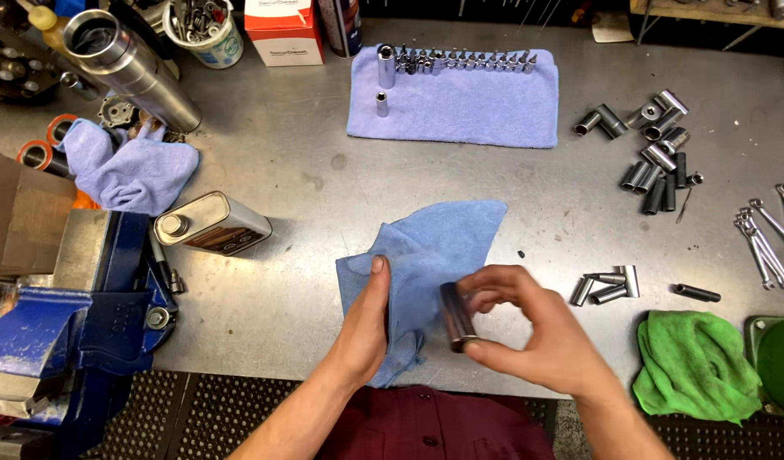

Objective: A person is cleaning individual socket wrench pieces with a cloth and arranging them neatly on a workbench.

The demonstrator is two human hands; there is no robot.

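My right hand [528,328] grips a dark metal socket [457,317], fingertips on its upper and lower ends, just above the near part of a blue cloth [435,247] spread on the metal bench. My left hand [365,328] lies edge-on against that cloth's left side, thumb up, pinching or pressing the fabric. The socket is tilted, its open end toward me.
A blue towel [460,102] at the back carries a row of small sockets [460,60]. Loose sockets [652,140] and wrenches [767,234] lie to the right, a green rag [690,362] near right. A metal can [211,223], blue vise [85,315] and crumpled blue cloth [128,170] sit left.
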